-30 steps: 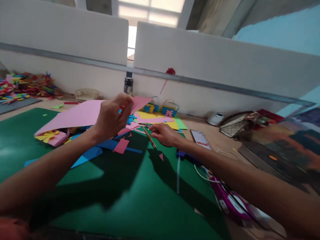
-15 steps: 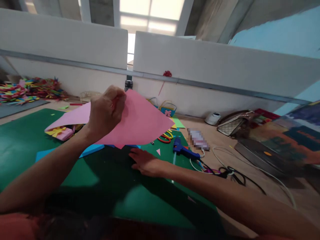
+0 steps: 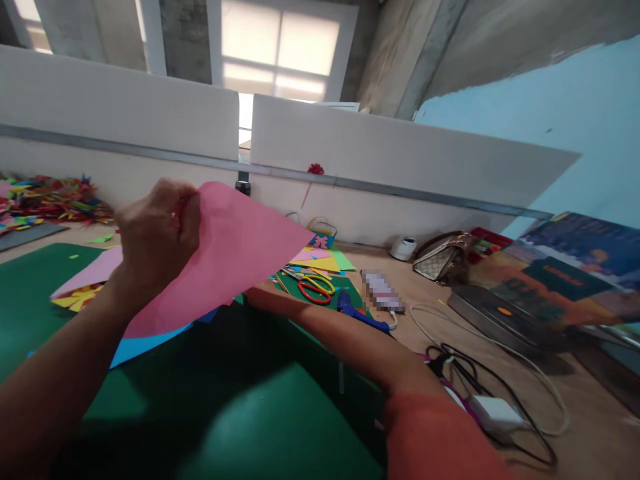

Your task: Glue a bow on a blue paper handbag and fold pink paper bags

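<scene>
My left hand (image 3: pixel 157 230) is closed on the top edge of a pink sheet of paper (image 3: pixel 240 243), lifting it in a slant above the green mat (image 3: pixel 280 427). My right hand (image 3: pixel 257 297) reaches in behind the sheet; only its wrist end shows and the fingers are hidden. Blue paper (image 3: pixel 150 347) lies flat under the raised sheet. To the left, a pink and yellow paper piece (image 3: pixel 80 299) is partly covered by my left forearm. Scissors with red and yellow handles (image 3: pixel 317 288) lie beyond my right forearm.
A blue glue gun (image 3: pixel 357 312) and a phone (image 3: pixel 383 291) lie to the right, near tangled cables (image 3: pixel 465 367) and a white adapter (image 3: pixel 495 412). Farther back are a handbag (image 3: pixel 443 260) and a dark case (image 3: pixel 500 320). Colourful paper pieces (image 3: pixel 55 203) are heaped at far left.
My right hand has gone from the open mat to behind the pink sheet. My left hand and the sheet sit further left in view; the view has also turned right and tilted up.
</scene>
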`<state>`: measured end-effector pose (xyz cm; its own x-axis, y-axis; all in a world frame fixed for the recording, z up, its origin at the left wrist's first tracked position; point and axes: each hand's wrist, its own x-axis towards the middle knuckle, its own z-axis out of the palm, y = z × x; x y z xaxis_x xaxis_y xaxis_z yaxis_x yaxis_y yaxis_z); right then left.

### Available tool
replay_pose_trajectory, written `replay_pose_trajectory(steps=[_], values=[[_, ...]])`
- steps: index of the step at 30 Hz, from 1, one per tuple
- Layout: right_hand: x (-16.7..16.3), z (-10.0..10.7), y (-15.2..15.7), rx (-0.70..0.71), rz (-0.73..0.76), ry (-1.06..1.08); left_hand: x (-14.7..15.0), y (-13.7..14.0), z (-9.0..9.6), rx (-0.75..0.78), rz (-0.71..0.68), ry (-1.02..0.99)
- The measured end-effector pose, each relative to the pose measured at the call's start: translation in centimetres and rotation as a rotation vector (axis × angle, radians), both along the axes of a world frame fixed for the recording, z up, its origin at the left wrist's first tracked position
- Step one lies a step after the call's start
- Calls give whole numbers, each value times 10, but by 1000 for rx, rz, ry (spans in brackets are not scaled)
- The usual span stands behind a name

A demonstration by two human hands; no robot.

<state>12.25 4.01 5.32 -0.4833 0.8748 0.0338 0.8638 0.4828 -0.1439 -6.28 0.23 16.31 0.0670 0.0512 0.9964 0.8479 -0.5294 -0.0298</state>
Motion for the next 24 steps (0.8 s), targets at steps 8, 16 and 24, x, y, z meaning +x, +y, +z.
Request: replay_pose_trajectory(steps=[8,16,24], values=[[63,-11,-116,9,-84,-412,46,-26,-24,72,-218,313],[130,-2,-162,139,-199,-492,109,-100,-89,-298,-527,915],[128,2,-176,578,-144,-265,102,-108,-107,-715,-505,1036]])
